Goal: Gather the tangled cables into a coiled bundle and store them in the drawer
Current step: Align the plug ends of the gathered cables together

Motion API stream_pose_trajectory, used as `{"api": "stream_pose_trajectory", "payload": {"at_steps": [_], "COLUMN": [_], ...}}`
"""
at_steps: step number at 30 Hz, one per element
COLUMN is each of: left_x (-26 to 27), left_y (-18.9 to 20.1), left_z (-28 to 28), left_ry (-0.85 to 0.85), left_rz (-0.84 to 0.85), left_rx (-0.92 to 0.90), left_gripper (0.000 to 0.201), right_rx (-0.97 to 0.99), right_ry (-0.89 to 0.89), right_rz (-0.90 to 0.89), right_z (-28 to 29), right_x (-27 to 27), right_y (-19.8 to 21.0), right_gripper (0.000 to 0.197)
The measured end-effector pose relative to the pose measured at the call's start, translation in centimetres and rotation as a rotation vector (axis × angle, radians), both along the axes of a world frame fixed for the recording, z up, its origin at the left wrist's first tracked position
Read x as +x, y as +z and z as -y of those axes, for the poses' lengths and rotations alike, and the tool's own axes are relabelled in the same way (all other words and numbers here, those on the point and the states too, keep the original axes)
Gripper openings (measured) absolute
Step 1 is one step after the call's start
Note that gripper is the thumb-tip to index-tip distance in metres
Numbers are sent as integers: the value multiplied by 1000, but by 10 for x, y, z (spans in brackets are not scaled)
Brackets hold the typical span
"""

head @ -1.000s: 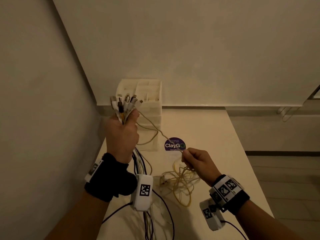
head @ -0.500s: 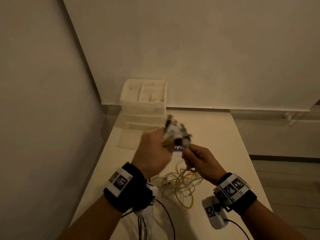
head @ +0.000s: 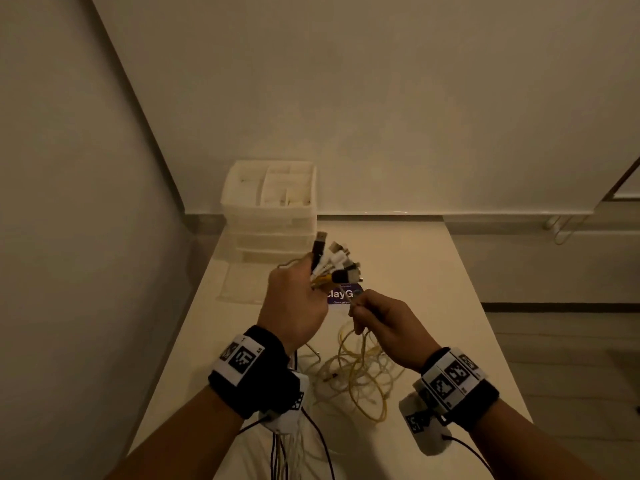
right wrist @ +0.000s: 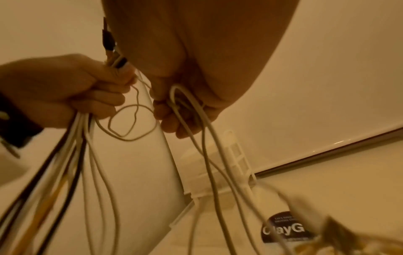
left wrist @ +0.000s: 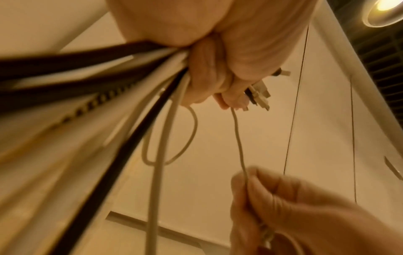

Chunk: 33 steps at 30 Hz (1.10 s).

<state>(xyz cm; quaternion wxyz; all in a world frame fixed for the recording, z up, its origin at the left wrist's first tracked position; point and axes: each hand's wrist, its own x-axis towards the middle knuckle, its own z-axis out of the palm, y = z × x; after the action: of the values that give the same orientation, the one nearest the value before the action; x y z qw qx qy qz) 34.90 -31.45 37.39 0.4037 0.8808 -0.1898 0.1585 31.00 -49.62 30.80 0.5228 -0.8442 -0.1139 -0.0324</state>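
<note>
My left hand (head: 298, 299) grips a bunch of cable ends, its plugs (head: 334, 261) fanning out above the fist; black and white cords (left wrist: 152, 107) hang down from it. My right hand (head: 377, 317) pinches a thin pale cable (left wrist: 238, 141) that runs up to the left fist. Under both hands a tangle of yellow and white cables (head: 360, 375) lies on the table (head: 433, 271). In the right wrist view, white cable loops (right wrist: 196, 120) pass through the right fingers. The white drawer unit (head: 273, 209) stands at the table's back left corner.
A round purple ClayGo sticker (head: 341, 296) lies on the table just behind my hands. Walls close the left and back sides. The table's right edge (head: 485, 313) drops to the floor. A flat clear piece (head: 239, 282) lies in front of the drawers.
The left hand with the plug bunch came down from in front of the drawer unit to just beside the right hand. The pale cable between them is now short. The right hand stayed put.
</note>
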Motion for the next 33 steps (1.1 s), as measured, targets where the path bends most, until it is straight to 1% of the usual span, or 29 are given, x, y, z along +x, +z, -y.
{"api": "stream_pose_trajectory", "payload": {"at_steps": [3,5,8,11,14,17,19,23,25,28,29,30,31,33], "left_x": [3,2,5,9,14,13,9,6,8,12,14,15,16,14], "left_y": [4,4,5,4,4,7,10,10,9,8,7,6,6,6], "left_z": [-6,-9,-14,-19,-26,-24,-19,-14,-17,-28,-33,-37,-40,-39], "left_ry": [67,96,115,112,158,114,70,50,75,152,184,213,235,241], "left_rz": [21,22,-44,-82,-88,-108,-123,-133,-127,-122,-123,-121,-118,-119], "left_rx": [-71,-113,-196,-235,-318,-318,-316,-339,-347,-347,-351,-356,-360,-368], "left_gripper": [16,18,22,22,24,22,21,19,19,20,21,23,24,25], "right_rx": [-29,3,162,279,290,308,264,40,-34,-176,-220,-261,-291,-284], "right_ry": [-43,-72,-110,-93,-88,-70,-52,-33,-25,-43,-54,-69,-85,-123], "right_rz": [60,69,-15,-111,-139,-192,-209,-68,-16,187,225,218,169,10], "right_z": [-2,-6,-9,-7,-5,-6,-13,-30,-31,-27,-25,-24,-24,-25], "right_x": [-2,-1,-2,-9,-14,-9,-4,-1,-5,-13,-16,-19,-21,-24], "right_y": [-10,-12,-8,-3,-1,4,8,8,6,7,7,8,9,9], "right_gripper": [12,9,12,15,14,20,23,16,15,12,13,14,18,33]}}
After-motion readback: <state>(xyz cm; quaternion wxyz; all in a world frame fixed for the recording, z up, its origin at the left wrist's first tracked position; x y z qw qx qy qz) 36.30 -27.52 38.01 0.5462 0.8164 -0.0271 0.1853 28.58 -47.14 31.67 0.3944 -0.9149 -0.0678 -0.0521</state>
